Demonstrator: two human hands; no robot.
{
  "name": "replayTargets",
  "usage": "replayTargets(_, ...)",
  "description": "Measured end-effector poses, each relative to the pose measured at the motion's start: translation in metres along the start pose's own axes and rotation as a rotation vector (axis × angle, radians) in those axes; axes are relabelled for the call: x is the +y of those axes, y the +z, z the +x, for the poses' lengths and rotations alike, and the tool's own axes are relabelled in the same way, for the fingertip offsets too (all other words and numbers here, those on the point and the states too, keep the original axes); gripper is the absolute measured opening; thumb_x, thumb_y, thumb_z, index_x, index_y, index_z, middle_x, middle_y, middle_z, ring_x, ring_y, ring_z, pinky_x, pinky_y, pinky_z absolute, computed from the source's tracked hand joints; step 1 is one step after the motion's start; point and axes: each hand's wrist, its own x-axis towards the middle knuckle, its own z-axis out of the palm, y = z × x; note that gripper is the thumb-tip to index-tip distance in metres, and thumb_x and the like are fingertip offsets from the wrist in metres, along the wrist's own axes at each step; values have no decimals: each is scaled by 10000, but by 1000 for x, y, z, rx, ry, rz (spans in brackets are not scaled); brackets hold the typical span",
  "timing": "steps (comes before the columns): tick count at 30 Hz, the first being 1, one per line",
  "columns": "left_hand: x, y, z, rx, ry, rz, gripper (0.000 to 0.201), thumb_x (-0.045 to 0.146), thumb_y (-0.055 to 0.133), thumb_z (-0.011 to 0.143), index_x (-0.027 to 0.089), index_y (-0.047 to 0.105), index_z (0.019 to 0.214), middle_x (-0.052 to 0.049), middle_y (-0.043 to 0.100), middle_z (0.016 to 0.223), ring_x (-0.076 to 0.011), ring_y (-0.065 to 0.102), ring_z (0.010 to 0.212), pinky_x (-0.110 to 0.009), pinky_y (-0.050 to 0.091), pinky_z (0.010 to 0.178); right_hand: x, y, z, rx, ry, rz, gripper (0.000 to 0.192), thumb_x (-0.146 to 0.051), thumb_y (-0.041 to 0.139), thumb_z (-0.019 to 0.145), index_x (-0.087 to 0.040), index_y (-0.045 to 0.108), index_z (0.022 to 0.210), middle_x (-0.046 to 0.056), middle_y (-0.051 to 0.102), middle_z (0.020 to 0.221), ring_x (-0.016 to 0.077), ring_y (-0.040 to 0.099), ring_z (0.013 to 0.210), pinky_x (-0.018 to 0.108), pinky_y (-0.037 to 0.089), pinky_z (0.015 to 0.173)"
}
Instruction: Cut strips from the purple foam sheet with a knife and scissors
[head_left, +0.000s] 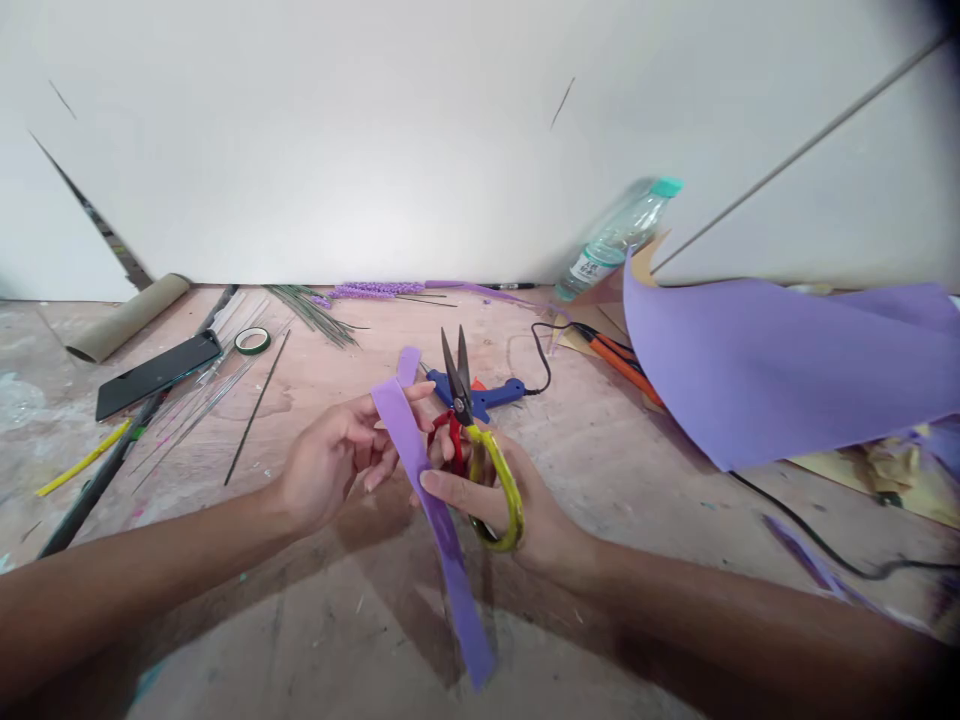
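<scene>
Wooden floor (637,480): left hand (330,465) pinches purple strip (442,520); right hand (525,510) grips scissors (469,430) (blades parted).

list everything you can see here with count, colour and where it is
paper strip: 1, purple, between both hands
scissors: 1, red and yellow handles, right hand
glue gun: 1, blue, behind the hands
paper sheet: 1, purple, right
bottle: 1, clear, teal cap, against wall
phone: 1, black, left
tape roll: 1, green, left
cardboard tube: 1, tan, far left
left hand: holds strip
right hand: holds scissors and strip
</scene>
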Motion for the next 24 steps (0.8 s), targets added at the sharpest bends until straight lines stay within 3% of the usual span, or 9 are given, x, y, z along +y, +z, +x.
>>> replayTargets(3, 7, -5, -2, -99, -37, -13, 367, 168, 558, 734, 151, 763, 1037, -51, 678, 932, -80, 451, 482, -279, 331, 501, 3, -2, 0, -64, -10, 13, 372, -449, 829, 766, -232, 528, 782, -20, 601, 717, 145, 591, 614, 298, 505, 603)
replayTargets(5, 10, -6, -5, -143, -77, -10, 259, 200, 606, 775, 141, 757, 977, -42, 651, 897, -77, 457, 498, -273, 321, 508, 6, -2, 0, -118, -22, 27, 321, -443, 814, 783, -225, 578, 777, -16, 600, 699, 143, 583, 609, 283, 478, 569)
replayTargets(8, 11, -7, -9, -151, -106, -4, 159, 249, 690, 751, 138, 718, 861, -15, 604, 800, -65, 420, 503, -261, 323, 522, 6, 0, -3, -175, -4, 30, 261, -451, 770, 833, -230, 635, 798, -4, 630, 712, 142, 570, 619, 275, 448, 556)
replayTargets(11, 10, -7, -11, -129, -112, 15, 192, 313, 745, 727, 145, 657, 761, -5, 575, 742, -75, 420, 520, -246, 315, 499, 4, 3, -8, -178, 63, 17, 292, -491, 784, 805, -235, 644, 807, 8, 659, 712, 148, 540, 597, 291, 435, 545)
replayTargets(14, 9, -5, -11, 2, -142, 151, 248, 368, 737, 715, 162, 598, 705, 21, 530, 639, -81, 412, 493, -222, 289, 445, 3, 4, -10, -127, 110, 33, 334, -461, 831, 762, -246, 589, 843, -25, 604, 680, 134, 501, 557, 278, 407, 514)
replayTargets(17, 10, -2, -11, 123, -189, 288, 148, 283, 676, 732, 170, 586, 697, 64, 473, 530, -66, 348, 426, -203, 224, 399, 0, 3, -6, -43, 16, -24, 333, -390, 823, 802, -253, 526, 862, -40, 571, 739, 129, 529, 619, 268, 442, 577)
replayTargets(20, 9, 2, -15, 86, -224, 450, 109, 224, 615, 781, 157, 608, 695, 59, 501, 548, -67, 368, 451, -200, 246, 424, -3, 5, 3, -48, -35, -58, 370, -338, 852, 783, -240, 503, 858, -44, 542, 781, 122, 536, 692, 257, 465, 651)
replayTargets(24, 4, 4, -25, 0, -211, 682, 217, 289, 569, 856, 169, 582, 676, 28, 574, 617, -105, 497, 559, -213, 358, 522, 2, 10, 16, -34, -12, 0, 466, -327, 907, 699, -229, 474, 841, -68, 475, 749, 91, 462, 622, 232, 431, 578)
